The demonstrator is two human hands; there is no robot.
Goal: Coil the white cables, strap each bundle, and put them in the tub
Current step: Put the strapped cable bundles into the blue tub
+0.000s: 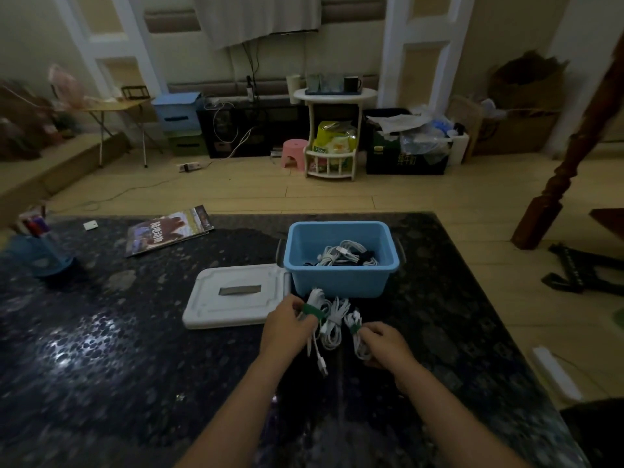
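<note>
The fingers [302, 315] of the left hand [285, 329] are curled around a coiled white cable bundle [317, 309] at its green strap [312, 310], and the bundle is held just above the dark speckled counter [101, 332]. A loose cable end with its plug [322, 364] hangs down from this bundle. The fingers [368, 332] of the right hand [385, 346] are pinched on a second white bundle [358, 336], which is wrapped with a darker green strap [354, 329]. Between the two held bundles a third white coil [334, 322] is seen, touching both; whether it is held by either hand cannot be told.

Just beyond the hands a blue tub [337, 275] is set on the counter, and several coiled white cables [347, 255] are seen lying inside it, mixed with something dark. A white lid [236, 298] with a grey recessed handle is laid flat beside the tub, on its left and touching it.

Farther left on the counter a magazine [169, 229] is placed, and a blue cup [37, 251] holding pens stands near the left edge.
</note>
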